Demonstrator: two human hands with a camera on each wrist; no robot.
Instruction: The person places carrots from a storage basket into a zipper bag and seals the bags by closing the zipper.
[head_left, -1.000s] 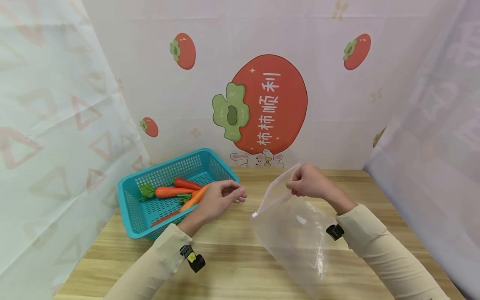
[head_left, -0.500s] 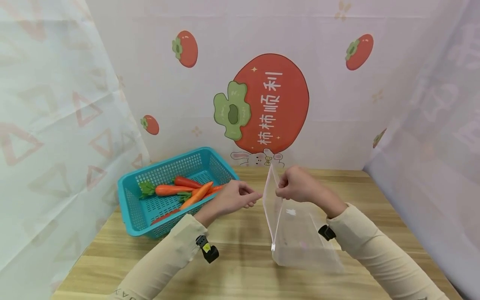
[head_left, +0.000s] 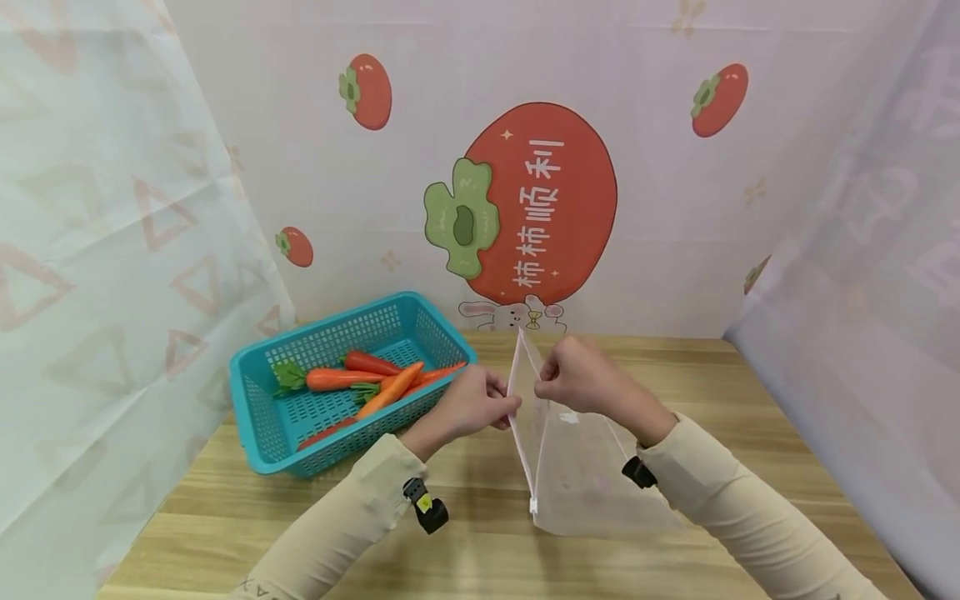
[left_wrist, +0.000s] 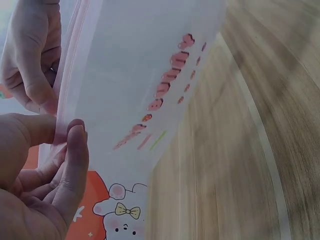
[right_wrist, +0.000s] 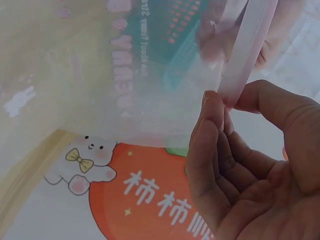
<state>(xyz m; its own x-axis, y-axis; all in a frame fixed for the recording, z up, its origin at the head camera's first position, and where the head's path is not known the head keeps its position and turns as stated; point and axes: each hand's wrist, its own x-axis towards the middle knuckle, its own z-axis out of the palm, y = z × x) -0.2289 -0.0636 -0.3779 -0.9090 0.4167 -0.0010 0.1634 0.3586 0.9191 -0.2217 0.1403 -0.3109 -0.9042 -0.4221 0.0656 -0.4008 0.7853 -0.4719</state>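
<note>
A clear zip bag [head_left: 600, 492] with a pink zip edge and a white slider hangs between both hands, its mouth parted into a narrow gap. My left hand [head_left: 471, 404] pinches the near-left rim between thumb and fingertips; the left wrist view shows the pinch on the pink strip [left_wrist: 67, 75]. My right hand [head_left: 588, 379] pinches the opposite rim, as the right wrist view also shows on the zip strip [right_wrist: 247, 55]. Pink printing shows on the bag's side. The bag's lower part spreads to the right over the wooden table [head_left: 465, 542].
A blue plastic basket [head_left: 258, 417] stands on the left, with several carrots [head_left: 341, 380] lying inside. Behind the table rises a white backdrop with a large printed persimmon [head_left: 555, 200]. White cloth walls [head_left: 90, 275] flank both sides.
My left hand has moved right, from beside the basket to the bag's rim, and now pinches it. My right hand has shifted left; the bag has turned and its mouth has parted.
</note>
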